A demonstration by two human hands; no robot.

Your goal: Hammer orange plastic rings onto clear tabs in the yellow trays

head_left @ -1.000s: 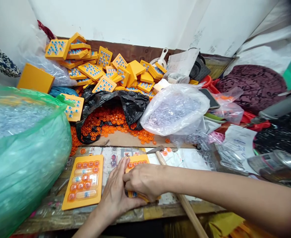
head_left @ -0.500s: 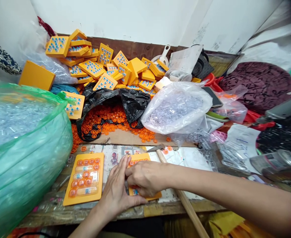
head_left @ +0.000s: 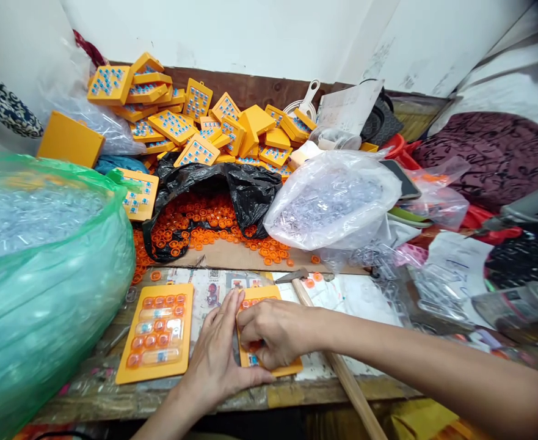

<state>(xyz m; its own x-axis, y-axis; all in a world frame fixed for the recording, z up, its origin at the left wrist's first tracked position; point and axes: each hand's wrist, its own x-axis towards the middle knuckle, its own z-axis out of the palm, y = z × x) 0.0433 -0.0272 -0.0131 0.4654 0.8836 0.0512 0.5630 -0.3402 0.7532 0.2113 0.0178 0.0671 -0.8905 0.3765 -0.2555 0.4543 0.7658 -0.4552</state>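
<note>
A yellow board (head_left: pixel 262 293) set with small orange pieces lies flat on the bench (head_left: pixel 314 392), between the two hands and partly hidden beneath the right hand (head_left: pixel 273 330). The left hand (head_left: pixel 218 348) is spread, fingers along the board's left side and thumb at its near edge, bracing it. The right hand's fingers are bunched over the board's middle; whether they pinch anything is hidden, so I cannot tell. For good work here, I would judge, the brace should stay firm so the board cannot slide, and the right fingers should bear straight down, without disturbing neighbouring pieces. Left of the left hand lies a second yellow board (head_left: pixel 159 333). Just right of the right hand slants a wooden-handled tool (head_left: pixel 348 385). Beyond both hands, a black bag (head_left: pixel 257 189) spills loose orange rings (head_left: pixel 204 214)
</note>
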